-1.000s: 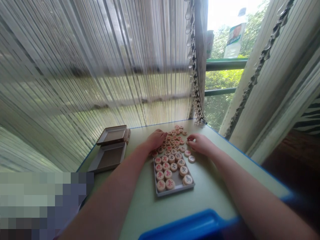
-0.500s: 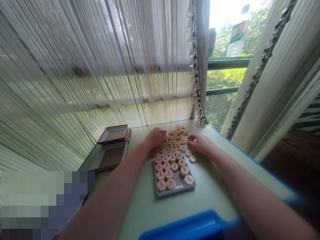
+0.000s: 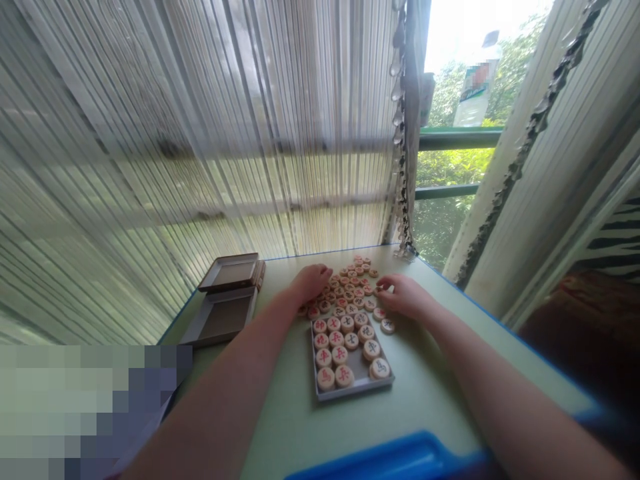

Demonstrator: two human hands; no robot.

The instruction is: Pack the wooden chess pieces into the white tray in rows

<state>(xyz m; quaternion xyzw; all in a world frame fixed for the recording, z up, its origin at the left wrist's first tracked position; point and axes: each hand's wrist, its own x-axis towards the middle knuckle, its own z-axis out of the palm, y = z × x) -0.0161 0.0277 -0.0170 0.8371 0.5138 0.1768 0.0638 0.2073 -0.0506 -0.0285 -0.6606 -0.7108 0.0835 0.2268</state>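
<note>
A loose heap of round wooden xiangqi pieces lies at the far middle of the table. At the heap's left edge, my left hand has its fingers curled in; what they hold, if anything, is hidden. On the right side, my right hand pinches a xiangqi piece between thumb and fingers. Nearer to me stands a shallow grey tray with red-marked pieces in the left columns and black-marked ones to the right. Two loose pieces, one of them a black-marked piece, sit right of the tray.
On the left of the green table lie an open grey box part and, behind it, a brown-edged box part. A blue molded edge is at the front. String curtains hang behind; a bottle stands by the window.
The view has tilted up slightly, so everything sits a little lower. Both hands stay beside the heap, with only slight finger movement. The pieces in the tray look the same.
</note>
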